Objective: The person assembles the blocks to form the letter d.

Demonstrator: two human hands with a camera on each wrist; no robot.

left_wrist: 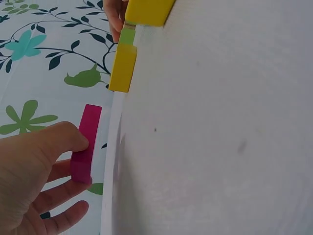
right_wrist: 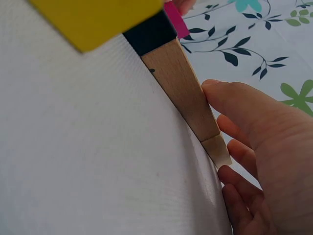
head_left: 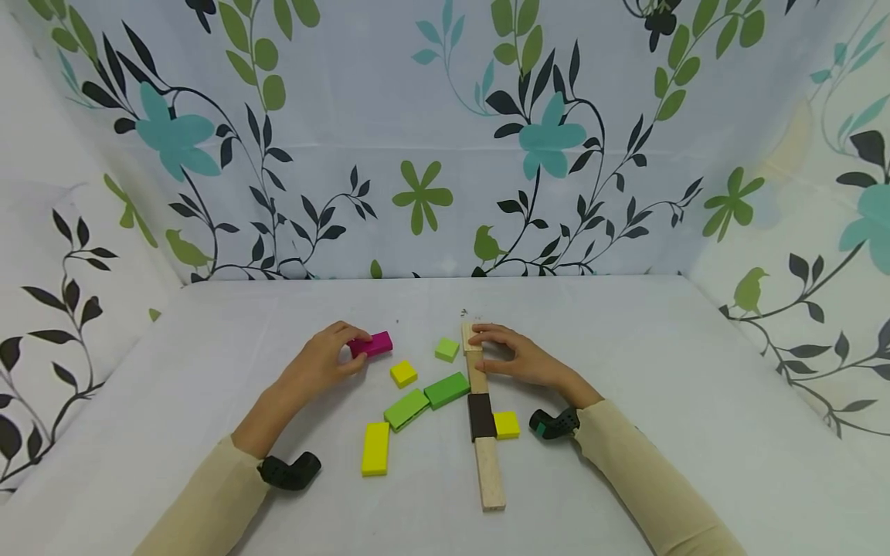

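My left hand (head_left: 323, 354) pinches a magenta block (head_left: 379, 344) between thumb and fingers; the left wrist view shows that block (left_wrist: 87, 147) gripped near its lower end. A straight row of wooden blocks runs away from me: a pale one (head_left: 490, 475) nearest, a dark brown one (head_left: 481, 417), a tan one (head_left: 477, 376), then a light one (head_left: 469, 337) at the far end. My right hand (head_left: 527, 361) touches the right side of the row's far part, thumb at the tan block (right_wrist: 181, 93) and fingertips by the light end block (right_wrist: 217, 151).
Two green blocks (head_left: 447, 390) (head_left: 406, 409) slant left from the row, leading toward a yellow block (head_left: 375, 449). A small yellow block (head_left: 403, 374) and a small green block (head_left: 446, 350) lie between the hands. Another small yellow block (head_left: 507, 425) sits right of the dark one.
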